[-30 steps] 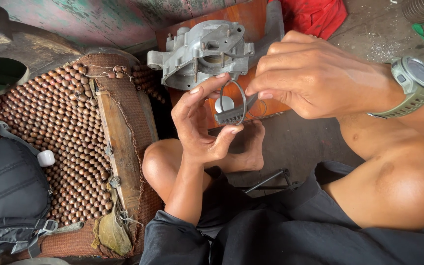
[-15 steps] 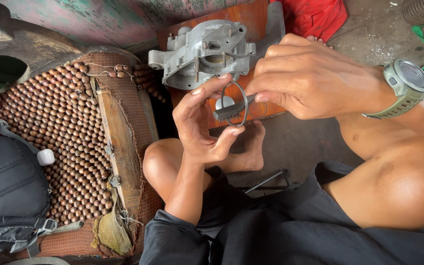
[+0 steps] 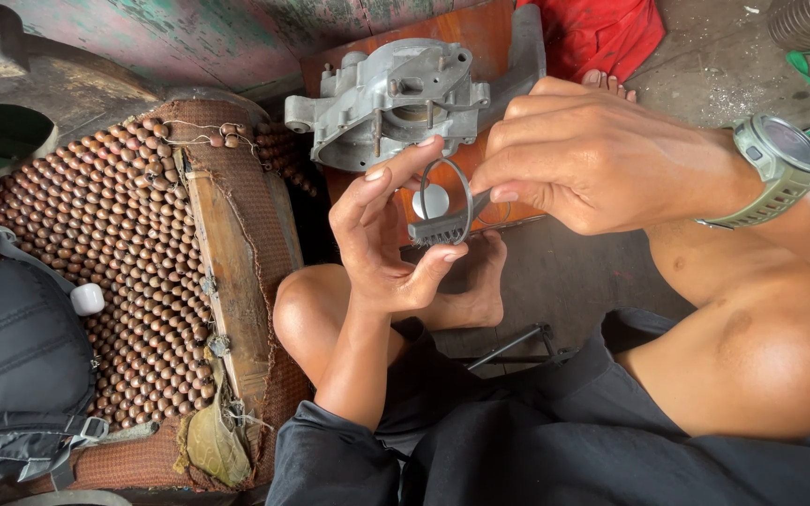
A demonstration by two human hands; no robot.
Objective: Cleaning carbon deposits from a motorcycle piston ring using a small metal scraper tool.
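- My left hand (image 3: 382, 239) is up in front of me, fingers curled, pinching a small dark ring-shaped part with a toothed block (image 3: 444, 214) at its bottom edge. Index on top of the ring, thumb under the block.
- My right hand (image 3: 602, 159) comes in from the right, fingers bunched tight and gripping the same part on its right side. So both hands are closed on it, held in the air above my crossed legs.
- Green wristwatch (image 3: 778, 164) on the right wrist.
- Right behind the part sits a grey cast metal housing (image 3: 391, 98), resting on an orange-brown wooden board (image 3: 480, 37). The part looks just in front of it; can't tell if they touch.
- Left side: a worn brown beaded seat cover (image 3: 96, 244), with a black backpack (image 3: 11, 375) lying on its lower left.
- Red cloth (image 3: 602, 33) up top, behind the board.
- My foot (image 3: 480, 281) is tucked under the hands.
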